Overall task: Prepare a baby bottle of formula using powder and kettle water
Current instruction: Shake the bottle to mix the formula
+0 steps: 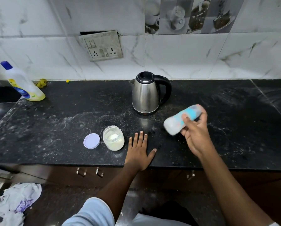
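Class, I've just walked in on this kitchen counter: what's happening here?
A person's right hand holds a blurred, tilted baby bottle above the black counter. The left hand lies flat beside an open powder jar, its lid off alongside. The kettle stands behind, untouched.

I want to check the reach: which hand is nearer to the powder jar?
Left. The left hand lies flat on the counter just right of the jar. The right hand is further right, holding the bottle above the counter.
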Demonstrator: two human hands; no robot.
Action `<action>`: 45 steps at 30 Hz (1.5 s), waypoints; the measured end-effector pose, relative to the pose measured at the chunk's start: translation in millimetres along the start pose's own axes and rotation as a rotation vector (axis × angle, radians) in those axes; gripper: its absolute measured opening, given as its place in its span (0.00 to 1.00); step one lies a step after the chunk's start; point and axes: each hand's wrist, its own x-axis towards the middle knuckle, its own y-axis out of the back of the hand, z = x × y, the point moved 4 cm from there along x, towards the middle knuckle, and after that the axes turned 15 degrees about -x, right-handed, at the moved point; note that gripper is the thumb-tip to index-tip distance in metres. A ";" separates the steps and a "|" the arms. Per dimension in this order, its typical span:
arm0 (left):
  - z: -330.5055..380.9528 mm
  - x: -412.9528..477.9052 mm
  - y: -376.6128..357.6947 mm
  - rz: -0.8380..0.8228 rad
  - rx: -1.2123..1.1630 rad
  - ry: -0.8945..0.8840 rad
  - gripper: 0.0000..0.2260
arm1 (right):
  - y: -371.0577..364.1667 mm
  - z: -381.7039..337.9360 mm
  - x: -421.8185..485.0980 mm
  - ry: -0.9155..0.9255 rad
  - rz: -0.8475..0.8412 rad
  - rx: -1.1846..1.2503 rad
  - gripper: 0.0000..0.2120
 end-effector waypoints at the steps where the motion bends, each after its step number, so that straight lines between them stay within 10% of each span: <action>1: -0.2 -0.2 -0.5 -0.005 0.009 0.002 0.41 | -3.7 1.9 -1.6 0.005 -0.134 -0.116 0.34; 3: -0.4 0.1 -0.8 -0.010 0.018 -0.002 0.42 | -7.4 4.9 -6.1 0.011 -0.323 -0.212 0.38; 7: 0.6 0.1 -0.2 -0.002 0.000 -0.003 0.40 | 4.1 1.6 -3.0 0.006 0.002 0.040 0.34; 10: 0.4 -0.6 1.1 -0.010 0.009 0.000 0.42 | -10.7 5.2 -14.4 -0.020 -0.380 -0.239 0.38; 14: 2.2 -0.5 2.0 0.001 -0.010 0.003 0.40 | -0.7 7.9 -9.5 -0.039 0.023 0.036 0.31; 17: 0.2 -1.3 1.5 -0.017 0.004 -0.005 0.42 | -13.4 17.7 -16.2 -0.073 -0.212 -0.207 0.35; 21: 1.0 0.2 0.8 -0.006 -0.004 0.005 0.41 | -6.1 11.6 -15.7 -0.016 0.051 -0.084 0.27; 24: -0.9 -1.0 -0.5 -0.018 0.000 -0.001 0.43 | -14.6 6.7 -18.9 -0.002 -0.255 -0.282 0.36; 28: 0.8 0.8 -1.0 0.003 -0.008 0.008 0.43 | 0.7 -3.5 -12.1 0.048 0.001 -0.073 0.34; 32: -1.2 0.2 -0.6 -0.009 -0.002 0.003 0.44 | -11.1 7.8 -18.9 0.018 -0.316 -0.213 0.39; 35: 0.0 0.5 -0.5 -0.001 -0.005 0.007 0.42 | -0.6 11.0 -18.6 0.026 0.017 0.002 0.37; 39: -0.8 -0.5 -0.1 -0.016 0.005 0.003 0.43 | -6.8 11.7 -27.9 0.031 -0.279 -0.155 0.41; 43: 0.7 0.3 0.2 0.002 -0.001 0.006 0.42 | 2.7 7.2 -24.2 0.034 0.032 0.063 0.38; 45: 0.9 -0.2 -0.3 -0.009 -0.003 0.005 0.44 | -6.2 11.6 -31.1 0.000 -0.182 -0.079 0.42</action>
